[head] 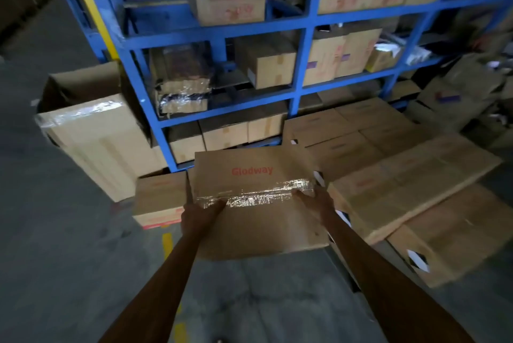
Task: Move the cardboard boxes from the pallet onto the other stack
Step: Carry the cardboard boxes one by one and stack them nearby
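left hand [200, 213] and right hand [316, 199] grip a glodway box [258, 227]

the left hand clasps the box's left edge, thumb lying on the shiny clear tape across its top. the right hand grips the right edge at the tape's other end, thumb also on top. the box, with red "glodway" print on its far half, is held out over the concrete floor [69, 245], in front of the blue rack [301, 65] loaded with cartons. just left of it sits a low box [159, 194]. to the right lies the stack of cardboard boxes [394, 190], their flat tops side by side. farther left, a large carton [97, 142] leans against the rack. a yellow line [167, 242] marks the floor below the left forearm.
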Demonstrator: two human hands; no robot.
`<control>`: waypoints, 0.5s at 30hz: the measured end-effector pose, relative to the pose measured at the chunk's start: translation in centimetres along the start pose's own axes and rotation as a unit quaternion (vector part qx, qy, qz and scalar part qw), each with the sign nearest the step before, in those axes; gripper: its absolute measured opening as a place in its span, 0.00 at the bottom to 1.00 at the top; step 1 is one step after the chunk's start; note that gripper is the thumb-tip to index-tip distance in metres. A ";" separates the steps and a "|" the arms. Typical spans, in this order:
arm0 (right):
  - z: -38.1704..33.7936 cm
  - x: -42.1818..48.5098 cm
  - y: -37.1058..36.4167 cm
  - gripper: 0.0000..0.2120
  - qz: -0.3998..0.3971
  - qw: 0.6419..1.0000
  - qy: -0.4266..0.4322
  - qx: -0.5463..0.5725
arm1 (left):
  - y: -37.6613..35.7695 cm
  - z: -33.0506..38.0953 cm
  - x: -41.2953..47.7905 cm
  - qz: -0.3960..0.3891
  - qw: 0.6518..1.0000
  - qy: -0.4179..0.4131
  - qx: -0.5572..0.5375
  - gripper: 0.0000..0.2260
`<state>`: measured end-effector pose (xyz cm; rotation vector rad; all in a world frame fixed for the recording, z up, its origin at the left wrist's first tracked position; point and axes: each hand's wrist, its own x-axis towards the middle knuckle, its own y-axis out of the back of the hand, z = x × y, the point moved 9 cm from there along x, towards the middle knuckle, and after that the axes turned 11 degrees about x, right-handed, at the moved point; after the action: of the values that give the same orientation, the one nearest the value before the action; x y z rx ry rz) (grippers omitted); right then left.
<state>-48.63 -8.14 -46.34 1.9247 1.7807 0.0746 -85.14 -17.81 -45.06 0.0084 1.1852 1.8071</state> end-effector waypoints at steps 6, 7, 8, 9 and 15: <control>10.8 -5.8 17.2 0.35 0.057 0.997 -0.044 0.000 | -13.4 2.8 -13.2 -0.045 0.997 -0.066 -0.018 0.54; 12.3 -6.8 19.9 0.37 0.063 0.997 -0.053 0.000 | -15.5 3.1 -15.5 -0.049 0.996 -0.071 -0.011 0.52; 14.3 -7.5 22.6 0.39 0.068 0.996 -0.060 -0.001 | -17.5 3.4 -18.2 -0.056 0.996 -0.072 -0.009 0.48; 15.7 -8.7 25.2 0.40 0.071 0.995 -0.069 -0.006 | -19.2 3.9 -21.0 -0.062 0.996 -0.067 -0.011 0.45; 22.9 -13.0 38.2 0.32 0.092 0.991 -0.085 -0.045 | -30.2 5.3 -32.1 -0.100 0.994 -0.038 -0.011 0.36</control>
<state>-6.82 -28.19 -47.03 1.9628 1.4641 0.0531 -43.95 -33.84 -49.42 -0.0508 1.0739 1.6299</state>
